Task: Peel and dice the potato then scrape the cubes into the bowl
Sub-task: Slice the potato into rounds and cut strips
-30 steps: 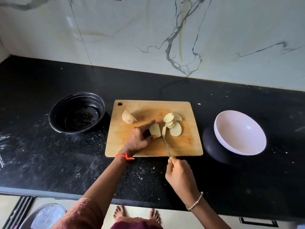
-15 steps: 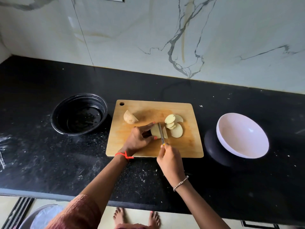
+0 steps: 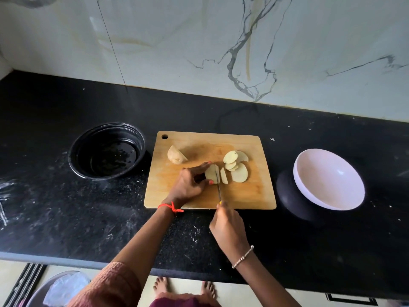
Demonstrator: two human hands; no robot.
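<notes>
Closest to us are our bare feet [image 3: 161,286] on the floor and a knitted pink sleeve [image 3: 110,286] on the left arm. Then comes the black speckled stone counter [image 3: 88,218].

Our right hand [image 3: 228,227], silver bracelet [image 3: 243,257] on the wrist, sits at the near edge of the rectangular wooden cutting board [image 3: 254,196]. Its grip is curled tight round the yellow-handled thin knife [image 3: 219,187], and the handle is mostly hidden. The blade points away from us and stands in the pale peeled potato chunk [image 3: 210,172].

Our left hand [image 3: 190,182], red thread [image 3: 171,207] at the wrist, has its grip pinching that chunk from the left side, fingertips just beside the blade.

Right of the blade one cut piece leans close, and past it a loose pile of pale round potato slices [image 3: 239,173] lies overlapping on the board. Further back on the left is a brown-skinned potato half [image 3: 176,155], apart from the rest.

Off the board, a round black bowl [image 3: 85,151] is on the left. A round white bowl [image 3: 327,180] with a dark outside is on the right, tilted, with no potato in it.

Behind it all is the white veined marble wall [image 3: 199,52].
</notes>
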